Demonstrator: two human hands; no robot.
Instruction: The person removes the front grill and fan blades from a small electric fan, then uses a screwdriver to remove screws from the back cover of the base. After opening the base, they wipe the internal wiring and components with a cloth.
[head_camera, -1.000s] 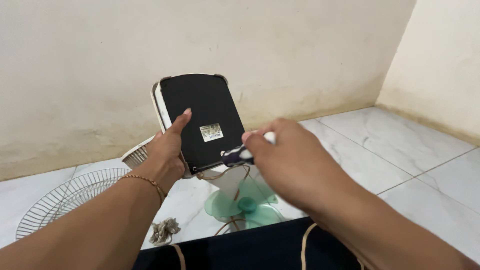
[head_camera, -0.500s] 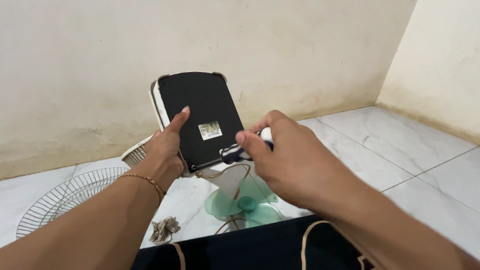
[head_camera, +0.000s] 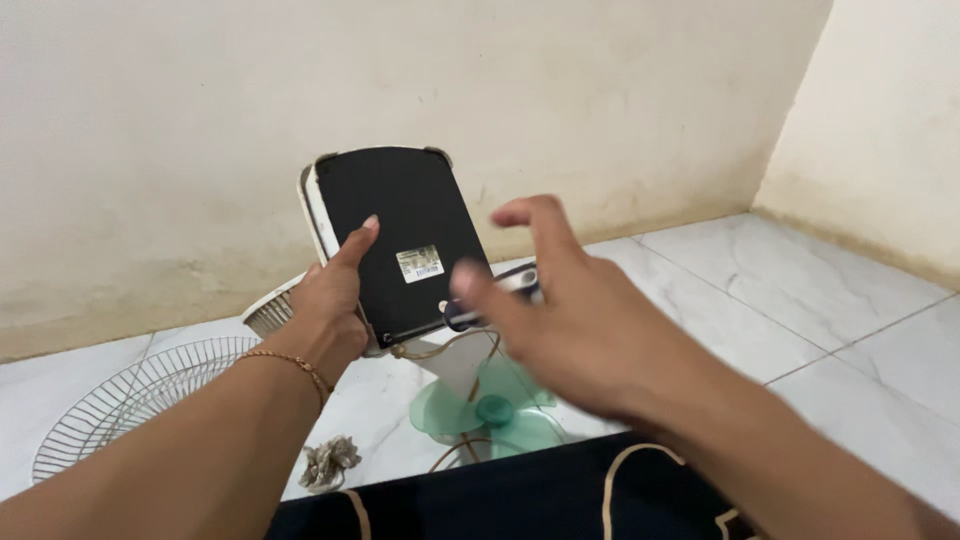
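One fan base (head_camera: 400, 245), black underside facing camera, tilted up off floor, gripped at left edge by left hand (head_camera: 335, 300), thumb pressed on underside. Right hand (head_camera: 570, 320) blurred, fingers spread; one dark-and-white screwdriver handle (head_camera: 490, 295) against palm, grip uncertain. On floor: one green fan blade (head_camera: 490, 410), one wire grille (head_camera: 130, 400), one crumpled rag (head_camera: 330, 462).

1 head-worn camera looks down and forward from close above the arms, facing a wall (head_camera: 200, 120) and a room corner, with the tiled floor (head_camera: 800, 290) below.
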